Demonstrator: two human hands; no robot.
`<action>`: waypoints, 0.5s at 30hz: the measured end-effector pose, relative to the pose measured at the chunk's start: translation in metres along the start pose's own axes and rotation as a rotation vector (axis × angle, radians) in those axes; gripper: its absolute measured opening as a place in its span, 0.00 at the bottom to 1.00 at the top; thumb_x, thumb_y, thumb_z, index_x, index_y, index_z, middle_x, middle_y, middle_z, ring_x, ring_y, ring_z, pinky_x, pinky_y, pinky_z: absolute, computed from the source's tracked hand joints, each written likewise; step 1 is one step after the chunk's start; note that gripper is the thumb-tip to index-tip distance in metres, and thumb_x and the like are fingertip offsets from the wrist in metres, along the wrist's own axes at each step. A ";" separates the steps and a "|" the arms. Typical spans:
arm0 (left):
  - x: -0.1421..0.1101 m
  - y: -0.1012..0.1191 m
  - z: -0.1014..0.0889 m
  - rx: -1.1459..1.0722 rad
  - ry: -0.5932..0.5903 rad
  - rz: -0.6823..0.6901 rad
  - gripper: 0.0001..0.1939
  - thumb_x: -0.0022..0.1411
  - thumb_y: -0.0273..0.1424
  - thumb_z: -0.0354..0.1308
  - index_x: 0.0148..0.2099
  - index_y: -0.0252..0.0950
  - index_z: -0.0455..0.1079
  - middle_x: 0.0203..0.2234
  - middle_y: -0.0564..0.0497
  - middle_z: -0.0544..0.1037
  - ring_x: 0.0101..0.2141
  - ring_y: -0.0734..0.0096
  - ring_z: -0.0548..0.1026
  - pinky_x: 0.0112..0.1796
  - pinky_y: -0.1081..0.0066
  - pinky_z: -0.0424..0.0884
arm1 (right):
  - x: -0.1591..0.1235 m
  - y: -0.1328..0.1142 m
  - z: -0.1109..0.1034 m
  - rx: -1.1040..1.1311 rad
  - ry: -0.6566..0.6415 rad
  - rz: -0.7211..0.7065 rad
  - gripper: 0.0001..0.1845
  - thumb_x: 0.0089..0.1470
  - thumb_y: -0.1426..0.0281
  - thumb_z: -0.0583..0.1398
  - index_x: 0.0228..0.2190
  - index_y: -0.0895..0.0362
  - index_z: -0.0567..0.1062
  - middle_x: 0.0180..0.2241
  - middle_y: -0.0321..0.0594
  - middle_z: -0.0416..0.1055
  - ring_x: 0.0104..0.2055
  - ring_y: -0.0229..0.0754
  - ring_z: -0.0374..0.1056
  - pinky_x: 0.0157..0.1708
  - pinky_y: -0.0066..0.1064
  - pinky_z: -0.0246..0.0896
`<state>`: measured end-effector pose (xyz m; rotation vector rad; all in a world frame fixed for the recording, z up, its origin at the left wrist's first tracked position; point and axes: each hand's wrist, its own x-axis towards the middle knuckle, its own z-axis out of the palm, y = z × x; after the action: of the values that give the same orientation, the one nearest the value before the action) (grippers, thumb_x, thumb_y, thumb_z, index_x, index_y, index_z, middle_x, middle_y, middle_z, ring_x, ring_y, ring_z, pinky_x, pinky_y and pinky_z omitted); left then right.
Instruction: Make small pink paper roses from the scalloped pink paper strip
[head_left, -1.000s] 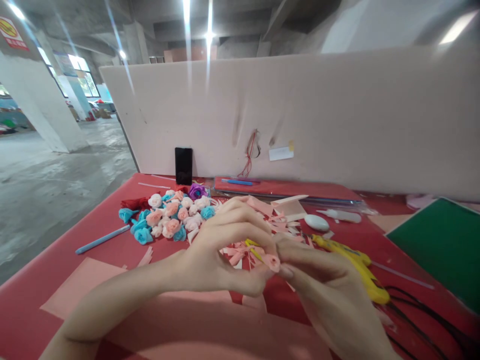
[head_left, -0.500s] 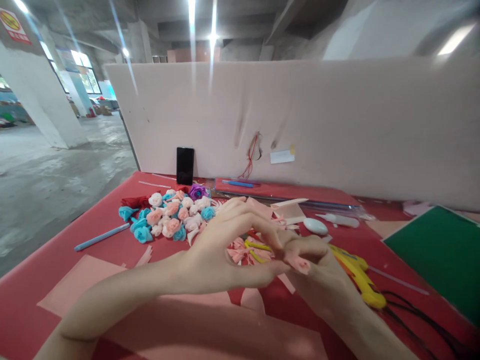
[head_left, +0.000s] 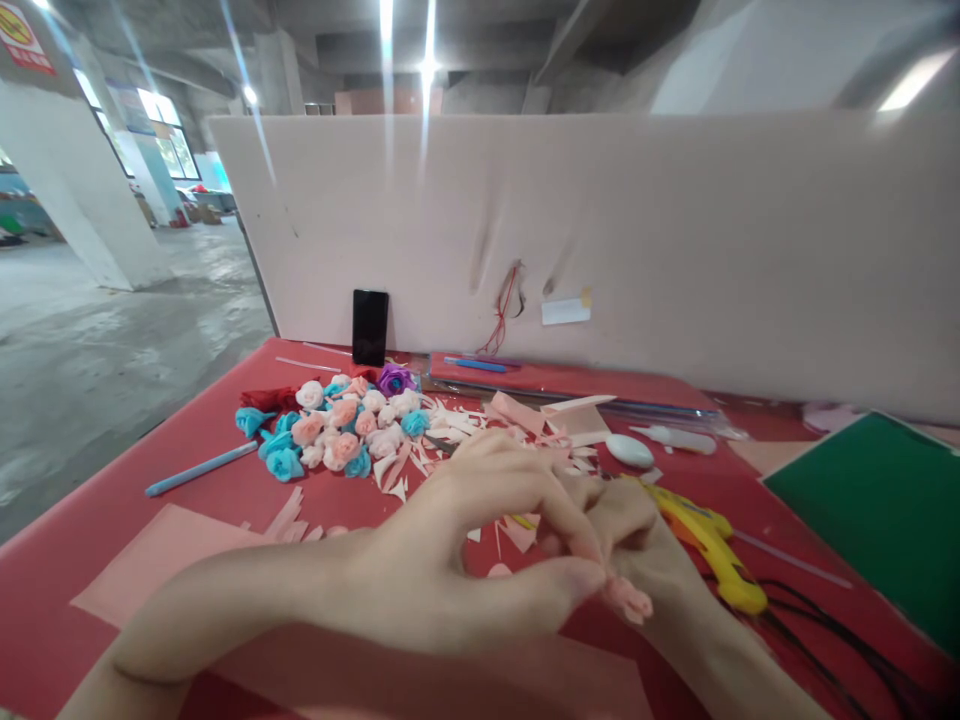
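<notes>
A small rolled pink paper flower [head_left: 628, 600] sticks out, bud toward the lower right, from the pinched thumb and forefinger of my left hand [head_left: 487, 540]. Close behind those fingertips is my right hand [head_left: 634, 520], its fingers curled beside the flower's base. My left fingers cover part of it, so what it grips is hidden. Pink paper scraps [head_left: 517, 535] and a bit of a yellow-handled tool [head_left: 529, 521] show below my left palm. A large pink paper sheet [head_left: 450, 680] lies under my forearms.
Paper roses [head_left: 345, 430] in several colours are heaped at left, near a blue pen [head_left: 202, 470] and a pink sheet [head_left: 165, 560]. A yellow glue gun [head_left: 724, 560], a white oval object [head_left: 630, 451], a bottle [head_left: 682, 440] and a green board [head_left: 870, 520] lie at right. A phone [head_left: 370, 328] leans against the back panel.
My left fingers have closed in a pinch at the flower's base. The flower has shifted down and to the right, and the hands overlap more; the yellow-handled tool is now mostly covered.
</notes>
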<state>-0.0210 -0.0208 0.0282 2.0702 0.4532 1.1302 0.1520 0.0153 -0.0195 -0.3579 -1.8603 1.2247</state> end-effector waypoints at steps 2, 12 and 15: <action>0.000 0.000 0.000 -0.015 -0.009 0.014 0.07 0.60 0.21 0.53 0.29 0.32 0.65 0.25 0.50 0.76 0.30 0.76 0.68 0.38 0.73 0.64 | 0.002 -0.003 0.001 0.053 0.002 -0.061 0.14 0.46 0.52 0.63 0.19 0.46 0.78 0.16 0.31 0.67 0.22 0.34 0.60 0.32 0.31 0.58; 0.000 0.001 0.001 -0.037 0.011 -0.017 0.08 0.57 0.19 0.54 0.27 0.33 0.63 0.26 0.53 0.75 0.29 0.78 0.68 0.37 0.73 0.63 | 0.003 -0.003 0.004 0.125 0.011 -0.098 0.05 0.48 0.58 0.64 0.28 0.41 0.81 0.20 0.31 0.72 0.22 0.33 0.60 0.33 0.30 0.59; 0.001 0.003 0.000 -0.075 -0.002 -0.031 0.09 0.59 0.21 0.54 0.27 0.33 0.63 0.26 0.52 0.74 0.29 0.77 0.68 0.36 0.73 0.64 | 0.003 -0.003 0.004 0.132 0.014 -0.100 0.05 0.47 0.58 0.65 0.27 0.41 0.81 0.19 0.31 0.71 0.22 0.34 0.59 0.32 0.30 0.59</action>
<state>-0.0204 -0.0223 0.0307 1.9935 0.4340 1.1099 0.1480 0.0129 -0.0158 -0.1987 -1.7539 1.2657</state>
